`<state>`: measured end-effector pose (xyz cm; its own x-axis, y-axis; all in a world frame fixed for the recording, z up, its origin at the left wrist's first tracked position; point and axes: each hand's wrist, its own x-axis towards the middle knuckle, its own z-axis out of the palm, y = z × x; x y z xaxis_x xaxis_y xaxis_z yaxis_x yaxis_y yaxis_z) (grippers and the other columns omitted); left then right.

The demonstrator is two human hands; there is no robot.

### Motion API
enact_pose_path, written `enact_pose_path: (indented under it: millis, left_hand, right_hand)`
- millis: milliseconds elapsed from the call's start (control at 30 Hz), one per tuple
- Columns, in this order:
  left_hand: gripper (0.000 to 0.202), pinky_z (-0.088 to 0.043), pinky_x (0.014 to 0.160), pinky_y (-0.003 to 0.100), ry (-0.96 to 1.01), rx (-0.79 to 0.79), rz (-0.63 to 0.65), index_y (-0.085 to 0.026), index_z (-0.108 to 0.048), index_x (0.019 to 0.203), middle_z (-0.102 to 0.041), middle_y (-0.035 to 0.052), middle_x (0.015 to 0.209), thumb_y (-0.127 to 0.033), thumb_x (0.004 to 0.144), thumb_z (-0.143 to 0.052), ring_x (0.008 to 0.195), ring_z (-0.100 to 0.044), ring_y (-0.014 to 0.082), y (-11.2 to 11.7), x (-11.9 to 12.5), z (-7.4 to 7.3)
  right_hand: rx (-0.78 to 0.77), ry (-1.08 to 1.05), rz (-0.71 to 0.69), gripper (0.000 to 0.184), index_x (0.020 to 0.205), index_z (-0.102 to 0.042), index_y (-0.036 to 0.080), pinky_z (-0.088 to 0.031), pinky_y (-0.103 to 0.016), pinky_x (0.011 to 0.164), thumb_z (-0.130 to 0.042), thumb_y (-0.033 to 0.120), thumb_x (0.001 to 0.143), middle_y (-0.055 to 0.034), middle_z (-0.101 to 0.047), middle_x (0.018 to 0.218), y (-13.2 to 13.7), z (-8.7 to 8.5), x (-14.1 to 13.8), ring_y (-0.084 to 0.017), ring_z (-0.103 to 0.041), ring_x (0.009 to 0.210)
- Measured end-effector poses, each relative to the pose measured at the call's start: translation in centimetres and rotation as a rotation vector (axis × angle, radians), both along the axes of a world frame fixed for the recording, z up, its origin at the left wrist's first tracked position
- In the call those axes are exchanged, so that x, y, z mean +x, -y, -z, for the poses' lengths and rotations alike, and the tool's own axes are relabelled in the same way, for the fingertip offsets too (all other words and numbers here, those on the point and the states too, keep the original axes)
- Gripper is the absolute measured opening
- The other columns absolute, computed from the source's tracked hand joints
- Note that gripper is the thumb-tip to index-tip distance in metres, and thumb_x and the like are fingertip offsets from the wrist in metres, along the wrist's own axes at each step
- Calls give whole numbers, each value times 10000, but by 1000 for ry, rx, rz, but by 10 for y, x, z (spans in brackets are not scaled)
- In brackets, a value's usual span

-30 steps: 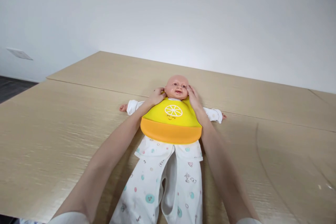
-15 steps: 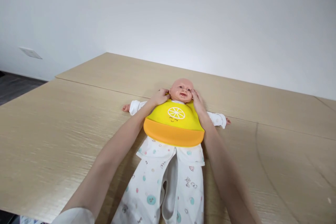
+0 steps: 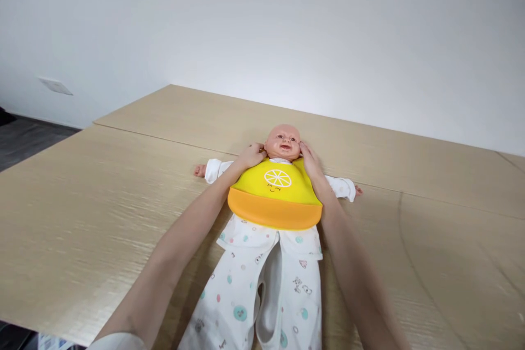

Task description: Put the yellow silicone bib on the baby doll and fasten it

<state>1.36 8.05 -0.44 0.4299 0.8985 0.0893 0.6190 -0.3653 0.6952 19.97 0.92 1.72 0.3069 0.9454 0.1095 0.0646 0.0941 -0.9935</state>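
A baby doll (image 3: 283,142) in white patterned pyjamas (image 3: 262,290) lies on its back on a light wooden table (image 3: 82,197). A yellow and orange silicone bib (image 3: 275,194) with a lemon drawing covers its chest. My left hand (image 3: 251,155) is at the left side of the doll's neck, fingers curled on the bib's strap there. My right hand (image 3: 310,159) rests against the right side of the neck, its fingertips tucked behind the doll's head. Both forearms run along either side of the doll.
The table is made of joined panels and ends against a white wall (image 3: 287,27). A wall plate (image 3: 56,86) sits low on the left. Dark floor (image 3: 24,139) shows beyond the table's left edge.
The view has shifted slightly, so the doll sits a little further right and lower. Both hands stay at the doll's neck, the right fingers drawn in a bit closer.
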Motion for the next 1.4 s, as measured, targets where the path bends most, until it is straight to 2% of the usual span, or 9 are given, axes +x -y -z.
enact_pose_path:
  millis: [200,333,467,667,800,900,1100,1233,1400]
  left_hand:
    - [347,-457,742,299,-20,20,13,-130,-661,945,-677,117,963,-269,723,-434,861,-616,245,-2,-4,-1]
    - [337,-457,730,293,-3,8,16,-135,-670,917,-680,113,950,-264,711,-437,855,-615,244,-6,-6,1]
    - [307,-459,679,296,-7,-58,-52,-131,-678,843,-686,120,879,-291,716,-449,792,-616,245,-7,-9,1]
    - [311,-429,582,272,-4,-87,-172,-115,-634,887,-656,131,915,-278,722,-428,752,-598,218,-2,-13,0]
    - [284,-412,571,265,-5,-99,-199,-120,-615,877,-650,117,893,-283,745,-423,734,-588,203,1,-15,-2]
    - [259,-408,579,264,30,-111,-245,-133,-600,864,-648,107,900,-284,767,-413,737,-586,197,4,-15,-3]
    - [241,-398,707,287,-6,7,-447,-166,-557,862,-630,121,960,-285,821,-351,891,-568,216,11,-11,-5]
    - [217,-385,704,286,-6,29,-450,-176,-538,838,-631,108,914,-290,823,-354,878,-567,213,14,-12,-5]
    - [242,-376,666,282,-5,47,-451,-190,-526,795,-625,86,858,-361,828,-358,835,-567,215,18,-16,-3]
  right_hand:
    - [-11,6,30,257,959,-591,175,-357,-264,956,-466,304,774,-26,-591,1070,-2,3,2,-144,-519,993]
    - [-51,20,49,207,881,-569,144,-411,-263,868,-446,148,714,-57,-612,985,-8,10,6,-143,-551,886]
    - [-106,57,88,231,877,-543,114,-435,-245,775,-426,101,678,-93,-609,957,-13,17,11,-132,-562,809]
    - [-256,203,77,237,852,-564,116,-373,-203,544,-520,245,658,-76,-623,833,-8,16,16,-120,-542,652]
    - [-319,317,5,271,798,-575,140,-332,-198,517,-541,355,638,-42,-622,777,-2,11,19,-121,-533,630]
    - [-358,418,21,319,777,-575,134,-297,-215,518,-565,407,610,-59,-612,761,0,7,26,-141,-524,640]
    - [-450,392,-42,455,916,-539,136,-355,-235,546,-622,432,581,-87,-621,872,3,-3,33,-185,-563,722]
    - [-441,281,-107,529,1003,-511,134,-407,-229,584,-653,417,578,-92,-616,929,3,-1,33,-179,-575,770]
    - [-408,109,-42,708,1211,-370,173,-441,-249,600,-654,277,571,-95,-590,951,-1,7,35,-174,-581,739]
